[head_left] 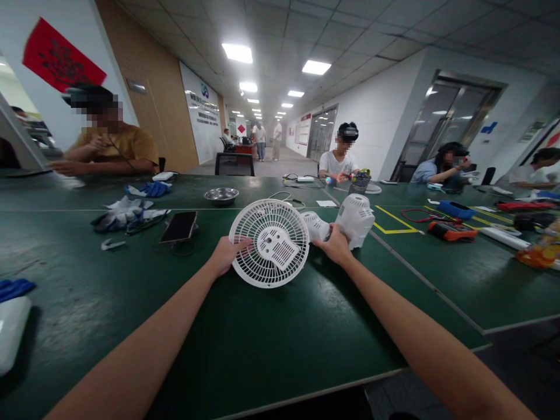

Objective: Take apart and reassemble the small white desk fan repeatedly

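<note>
A round white fan grille [280,248] with a slotted plate at its centre stands tilted above the green table. My left hand [227,254] grips its left rim, fingers passing behind and through the bars. To the right, my right hand [335,244] is closed round the neck of a white fan body, between a slotted motor housing [315,226] and a larger white base [355,220]. The housing sits against the grille's right edge; whether they are joined cannot be told. Part of the right hand's grip is hidden behind the white plastic.
On the green table [262,344] are a phone on a stand [178,227], gloves [126,214], a metal bowl [221,195] and an orange multimeter [452,231]. A white object [13,332] lies at the left edge. People sit across the table.
</note>
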Available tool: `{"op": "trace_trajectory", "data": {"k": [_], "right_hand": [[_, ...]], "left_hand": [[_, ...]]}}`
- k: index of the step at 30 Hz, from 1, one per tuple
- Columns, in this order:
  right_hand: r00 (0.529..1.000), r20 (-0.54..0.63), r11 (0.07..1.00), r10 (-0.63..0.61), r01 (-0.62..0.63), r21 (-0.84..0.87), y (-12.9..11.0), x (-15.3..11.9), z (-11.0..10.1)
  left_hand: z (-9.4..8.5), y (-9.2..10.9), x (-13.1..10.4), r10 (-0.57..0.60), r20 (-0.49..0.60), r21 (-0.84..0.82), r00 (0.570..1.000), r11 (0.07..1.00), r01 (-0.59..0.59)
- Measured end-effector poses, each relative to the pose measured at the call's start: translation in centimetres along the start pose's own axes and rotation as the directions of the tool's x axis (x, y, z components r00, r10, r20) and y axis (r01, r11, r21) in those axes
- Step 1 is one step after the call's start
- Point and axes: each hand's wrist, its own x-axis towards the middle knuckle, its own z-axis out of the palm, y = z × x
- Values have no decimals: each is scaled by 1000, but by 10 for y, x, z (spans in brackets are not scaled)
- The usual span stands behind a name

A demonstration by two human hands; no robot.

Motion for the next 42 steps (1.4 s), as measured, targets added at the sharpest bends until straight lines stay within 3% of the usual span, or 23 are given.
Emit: {"op": "trace_trajectory", "data": {"k": [5, 9, 14, 15, 17, 19, 21, 23, 25, 28, 32, 36, 39, 42], "right_hand": [[995, 103, 995, 1, 10, -103, 3, -2, 5], [997, 67, 997, -28, 33, -71, -4, -2, 0], [974, -129, 958, -188, 211, 194, -26, -7, -18], [980, -98, 937, -175, 196, 289, -31, -10, -19], [990, 94, 853, -101, 38, 521, -41, -18, -15], [920, 388, 675, -51, -255, 693, -53, -28, -7], [791, 607, 489, -77, -500, 715, -67, -40, 1], [687, 712, 354, -147, -635, 686, -80, -51, 3], [605, 764, 278, -226, -712, 645, -91, -58, 2], [547, 791, 235, -272, -760, 606, -99, -62, -2], [598, 777, 151, -197, -765, 627, -101, -63, 0], [680, 706, 108, -196, -701, 705, -103, -63, -1], [791, 589, 142, -164, -572, 808, -104, -61, -4], [903, 416, 275, -104, -376, 885, -100, -55, -7]], "left_hand": [[1, 3, -2, -6, 0, -4, 1000, 1000, 6], [2, 2, -2, 11, 0, 3, 1000, 1000, -11], [3, 2, -3, 19, -2, -5, 1000, 1000, -19], [3, 2, -3, 20, 0, -7, 1000, 1000, -20], [4, 3, -3, 18, -4, -12, 1000, 1000, -18], [4, 3, -2, 10, -10, -17, 1000, 1000, -10], [4, 3, -2, 11, -18, -21, 1000, 1000, -11], [5, 5, -4, 14, -23, -19, 1000, 1000, -15], [6, 6, -6, 15, -29, -19, 999, 1000, -15], [8, 9, -9, 18, -28, -15, 999, 1000, -19], [8, 8, -9, 54, -18, 1, 998, 999, -54], [6, 2, -3, 104, -11, -61, 995, 993, -105], [4, -2, 4, 84, -55, -138, 995, 986, -91], [0, -4, 10, 62, -102, -155, 993, 985, -77]]}}
